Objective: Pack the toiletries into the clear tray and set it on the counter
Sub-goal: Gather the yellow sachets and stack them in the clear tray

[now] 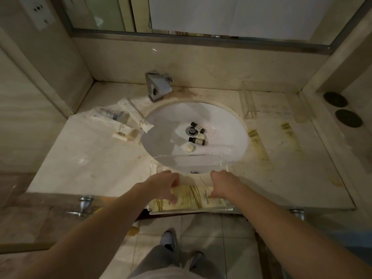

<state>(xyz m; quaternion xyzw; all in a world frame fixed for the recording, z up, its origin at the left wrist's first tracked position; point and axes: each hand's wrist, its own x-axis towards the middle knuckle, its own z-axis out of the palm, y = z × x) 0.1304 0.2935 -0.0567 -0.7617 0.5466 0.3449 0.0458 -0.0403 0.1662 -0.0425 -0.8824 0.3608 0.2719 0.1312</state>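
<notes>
Both hands pressed cream packets [191, 196] flat in the clear tray [231, 208]: left hand [167, 186] fingers spread, right hand [222, 183] curled onto them. Flattening evenly would leave room for bottles [197, 140] lying beyond the fingertips.

Two small dark bottles [197, 127] [196, 141] and two pale round soaps [189, 148] [200, 136] lay in the white oval sink [227, 125]. One clear plastic tray [191, 210] held cream striped packets [193, 196]; their number could not be told.

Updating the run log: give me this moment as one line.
left hand: on packets | right hand: on packets | clear tray: at counter edge | bottles: in sink
</notes>
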